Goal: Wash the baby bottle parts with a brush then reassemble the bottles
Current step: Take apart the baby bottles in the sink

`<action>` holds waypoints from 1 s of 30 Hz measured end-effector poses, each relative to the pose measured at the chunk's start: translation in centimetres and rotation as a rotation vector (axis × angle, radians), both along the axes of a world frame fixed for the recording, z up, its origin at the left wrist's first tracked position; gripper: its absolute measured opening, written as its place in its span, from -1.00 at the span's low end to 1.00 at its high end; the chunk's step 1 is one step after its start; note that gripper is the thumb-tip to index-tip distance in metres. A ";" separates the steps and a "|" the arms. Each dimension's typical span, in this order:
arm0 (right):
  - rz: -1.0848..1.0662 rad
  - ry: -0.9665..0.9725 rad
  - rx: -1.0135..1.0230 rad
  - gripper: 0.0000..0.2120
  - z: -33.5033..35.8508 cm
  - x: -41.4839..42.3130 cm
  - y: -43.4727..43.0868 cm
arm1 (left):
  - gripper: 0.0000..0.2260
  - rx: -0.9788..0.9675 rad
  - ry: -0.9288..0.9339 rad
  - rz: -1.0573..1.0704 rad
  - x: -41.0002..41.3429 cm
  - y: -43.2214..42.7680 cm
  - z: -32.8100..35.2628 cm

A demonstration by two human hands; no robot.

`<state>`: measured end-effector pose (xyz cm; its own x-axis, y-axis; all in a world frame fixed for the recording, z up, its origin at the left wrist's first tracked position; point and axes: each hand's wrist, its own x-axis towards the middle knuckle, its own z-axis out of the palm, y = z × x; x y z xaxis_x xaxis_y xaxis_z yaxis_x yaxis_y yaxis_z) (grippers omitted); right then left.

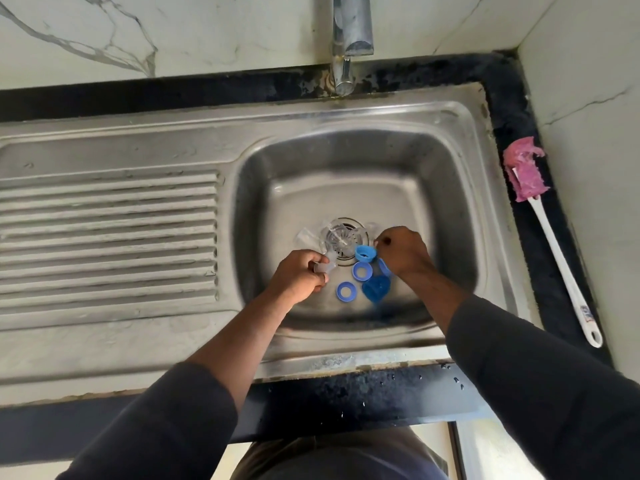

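Both hands reach down into the steel sink basin (446, 188). My left hand (298, 277) grips a small clear bottle part (325, 266). My right hand (403, 251) pinches the edge of a blue screw ring (364, 253) beside the drain (341, 239). Two more blue rings lie flat on the basin floor, one (362, 271) just below the held ring and one (345, 292) nearer me. A blue cap (375, 288) lies to their right. Clear bottle pieces (306, 237) rest around the drain. The pink bottle brush (526, 174) with a white handle lies on the right counter.
A chrome faucet (348, 39) stands at the back, over the basin. The ribbed drainboard (107, 237) stretches to the left. A black stone counter edge (346, 396), dotted with water drops, runs along the front. Marble-look walls close the back and right.
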<state>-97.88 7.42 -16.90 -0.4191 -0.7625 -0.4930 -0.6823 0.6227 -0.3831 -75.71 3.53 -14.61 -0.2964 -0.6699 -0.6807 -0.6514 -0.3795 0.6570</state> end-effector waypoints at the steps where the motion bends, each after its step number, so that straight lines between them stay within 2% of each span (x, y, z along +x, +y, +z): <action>1: -0.012 -0.082 -0.024 -0.81 0.3 0.0 0.1 | -0.74 -0.047 -0.030 -0.054 -0.4 -0.1 0.0; 4: -0.043 -0.470 -0.018 -0.88 1.7 1.1 0.5 | -0.67 -0.157 -0.092 -0.184 -1.9 -0.1 0.3; 5: -0.015 -0.547 0.013 -0.90 2.1 1.6 0.7 | -0.68 -0.176 -0.098 -0.207 -2.5 -0.1 0.4; 7: 0.053 -0.565 0.027 -0.95 2.5 2.4 1.0 | -0.76 -0.223 -0.110 -0.279 -3.6 0.0 0.7; 8: 0.054 -0.548 0.010 -0.94 2.5 2.4 1.1 | -0.75 -0.249 -0.112 -0.308 -4.0 0.0 0.7; 10: 0.011 -0.486 -0.026 -0.88 2.1 2.1 1.0 | -0.57 -0.259 -0.083 -0.286 -4.4 0.1 0.7; 12: -0.029 -0.314 -0.065 -0.85 1.3 1.2 0.5 | -0.42 -0.236 -0.059 -0.225 -4.4 0.1 0.6; 14: -0.047 -0.089 -0.045 -0.91 0.7 0.2 0.0 | -0.50 -0.193 -0.063 -0.191 -4.1 -0.2 0.6; 16: 0.008 0.056 0.015 -0.89 0.3 -0.2 -0.4 | -0.63 -0.156 -0.065 -0.195 -3.3 -0.4 0.2; 19: 0.083 0.094 0.029 -0.87 -0.5 0.4 -0.7 | -0.67 -0.166 -0.091 -0.203 -2.0 -0.4 -0.2; 25: 0.178 0.081 0.089 -0.80 -1.0 1.0 0.6 | -0.62 -0.201 -0.113 -0.221 -1.2 -0.1 -0.4; 30: 0.076 0.135 0.080 -0.85 0.6 0.2 0.2 | -0.60 -0.225 -0.100 -0.239 -1.3 -0.2 0.1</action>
